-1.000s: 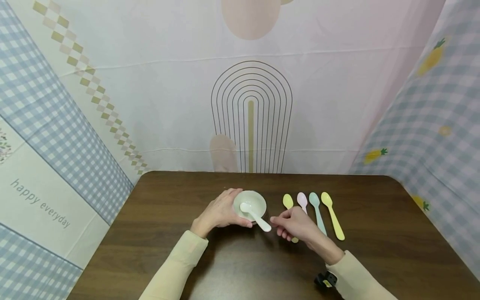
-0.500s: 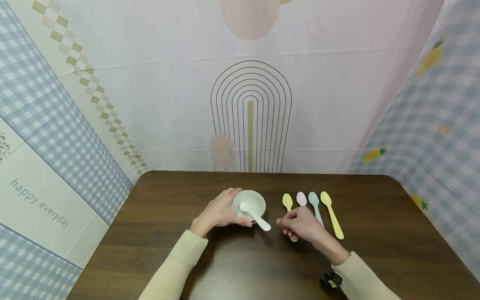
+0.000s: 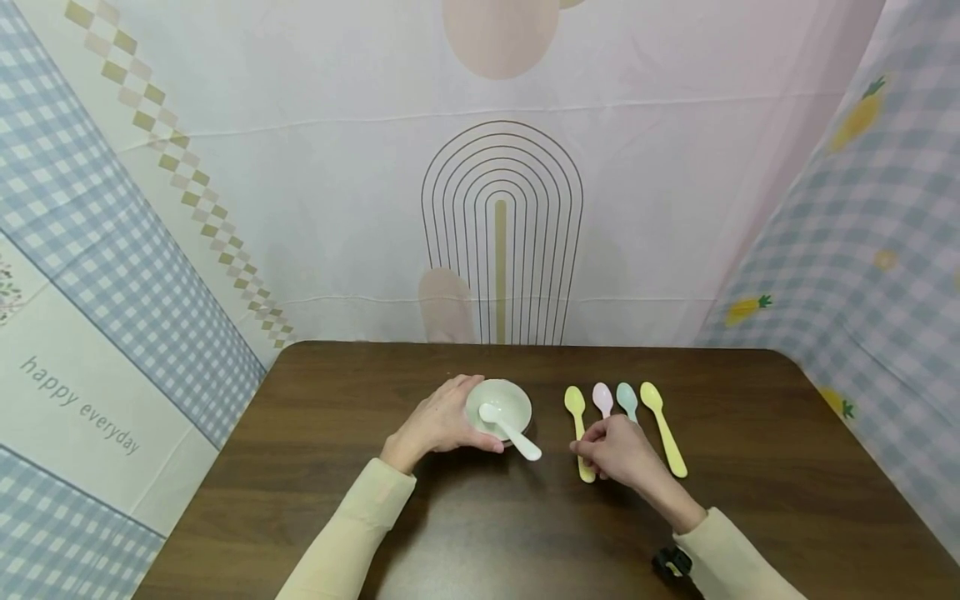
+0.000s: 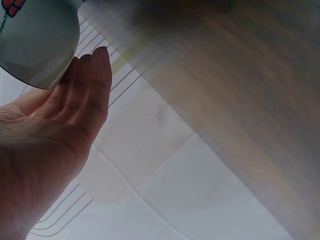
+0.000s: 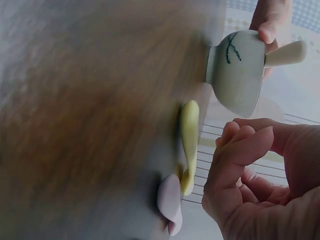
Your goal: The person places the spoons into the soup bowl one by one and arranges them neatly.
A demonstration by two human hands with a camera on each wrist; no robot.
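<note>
My left hand (image 3: 438, 421) is curled round the left side of a small pale bowl (image 3: 517, 400). A white spoon (image 3: 516, 435) rests in it, its handle over the near right rim. The left wrist view shows the fingers (image 4: 100, 85) against the bowl's outer wall (image 4: 40, 50). My right hand (image 3: 618, 450), fingers loosely bent and empty, hovers over a yellow spoon (image 3: 574, 402), a pink spoon (image 3: 602, 395) and a teal spoon (image 3: 627, 397), hiding the pink and teal handles. In the right wrist view, that hand (image 5: 255, 175) is apart from the bowl (image 5: 237, 75).
A second yellow spoon (image 3: 664, 429) lies at the right end of the spoon row, on the brown wooden table (image 3: 480, 533). Printed cloth (image 3: 360, 208) hangs behind the table, with checked cloth at both sides. A small black device (image 3: 671, 563) is at the right wrist.
My right hand has moved right, away from the bowl, uncovering more of the left yellow spoon and covering more of the teal one. My left hand, the bowl and the white spoon stay put.
</note>
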